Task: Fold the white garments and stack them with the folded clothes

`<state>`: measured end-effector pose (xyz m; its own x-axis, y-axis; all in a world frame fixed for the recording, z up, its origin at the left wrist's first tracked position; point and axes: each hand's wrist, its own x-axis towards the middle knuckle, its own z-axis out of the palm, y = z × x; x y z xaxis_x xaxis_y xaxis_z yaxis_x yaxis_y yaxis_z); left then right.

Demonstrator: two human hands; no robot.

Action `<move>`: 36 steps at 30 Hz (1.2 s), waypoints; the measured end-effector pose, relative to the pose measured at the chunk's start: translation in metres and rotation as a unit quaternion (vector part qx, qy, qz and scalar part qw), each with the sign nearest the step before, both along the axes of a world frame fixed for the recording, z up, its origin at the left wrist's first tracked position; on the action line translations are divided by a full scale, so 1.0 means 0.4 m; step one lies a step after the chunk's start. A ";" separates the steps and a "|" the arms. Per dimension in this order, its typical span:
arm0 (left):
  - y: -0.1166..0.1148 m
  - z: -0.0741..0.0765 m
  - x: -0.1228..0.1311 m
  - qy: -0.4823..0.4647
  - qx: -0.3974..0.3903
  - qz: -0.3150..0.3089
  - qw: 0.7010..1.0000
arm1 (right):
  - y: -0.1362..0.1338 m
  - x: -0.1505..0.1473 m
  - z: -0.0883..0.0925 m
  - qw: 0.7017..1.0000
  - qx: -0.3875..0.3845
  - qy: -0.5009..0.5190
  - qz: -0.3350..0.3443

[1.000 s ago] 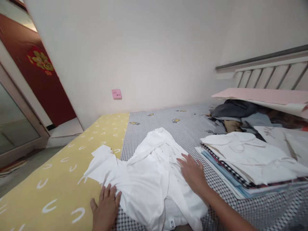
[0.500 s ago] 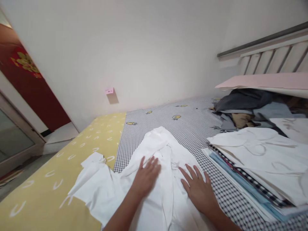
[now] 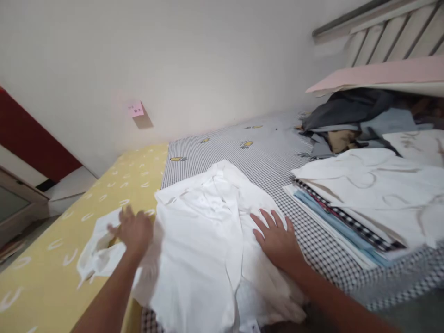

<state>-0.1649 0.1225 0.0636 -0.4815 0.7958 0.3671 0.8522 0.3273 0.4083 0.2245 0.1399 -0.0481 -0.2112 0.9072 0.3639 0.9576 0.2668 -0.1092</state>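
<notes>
A crumpled white cloth garment [image 3: 197, 249] lies across the bed, over the join between a yellow patterned sheet [image 3: 52, 273] and a grey gingham sheet [image 3: 222, 157]. My right hand [image 3: 275, 243] rests flat on its right side, fingers spread. My left hand [image 3: 133, 229] is at the garment's left edge, fingers slightly apart, and nothing shows in its grip. Just left of that hand, a loose white flap of cloth [image 3: 99, 247] lies on the yellow sheet. I cannot tell whether it is part of the garment, as my left hand and forearm cover the spot where they would meet.
To the right stands a stack of folded clothes [image 3: 360, 203] topped with white fabric. Behind it are dark crumpled clothes [image 3: 347, 108] under a pink board [image 3: 378, 76]. Slatted headboard [image 3: 391, 32] runs top right; a pink sticky note [image 3: 135, 108] is on the wall.
My left hand has moved left from the garment's middle to its left edge. The garment's left part now sits bunched closer to the middle. The view has tilted, and my right hand stays on the cloth.
</notes>
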 end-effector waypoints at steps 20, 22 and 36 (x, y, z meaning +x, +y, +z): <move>-0.209 -0.123 0.431 -0.755 0.179 -0.023 0.630 | 0.006 0.000 0.033 0.998 -0.053 0.040 -0.011; -0.222 -0.128 0.443 -0.780 0.199 -0.021 0.594 | 0.014 0.006 0.038 0.996 -0.067 0.054 -0.015; -0.223 -0.123 0.469 -0.837 0.204 -0.076 0.503 | -0.160 -0.150 0.139 0.871 -0.256 0.386 0.165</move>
